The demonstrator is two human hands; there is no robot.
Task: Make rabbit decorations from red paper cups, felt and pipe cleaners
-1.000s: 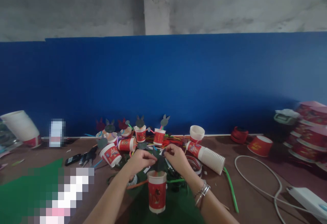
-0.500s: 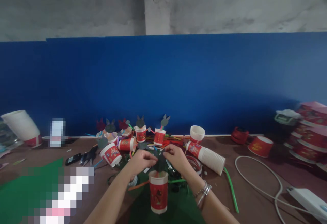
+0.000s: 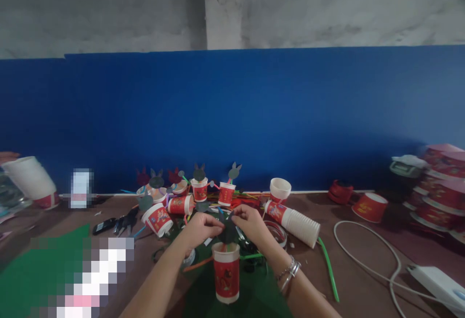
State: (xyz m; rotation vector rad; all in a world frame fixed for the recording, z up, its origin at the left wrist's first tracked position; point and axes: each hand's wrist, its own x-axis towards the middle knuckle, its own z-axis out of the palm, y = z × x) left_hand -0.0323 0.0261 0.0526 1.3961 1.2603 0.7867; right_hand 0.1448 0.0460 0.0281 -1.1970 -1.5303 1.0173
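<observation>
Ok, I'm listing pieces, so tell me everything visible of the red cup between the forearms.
The red cup looks like paper, with a white rim and base and a dark printed figure. It is upright over the green surface; whether it rests there is unclear. An orange strip extends from its left, a green strip from its right. Above its mouth, left hand and right hand pinch a dark eared cutout.
</observation>
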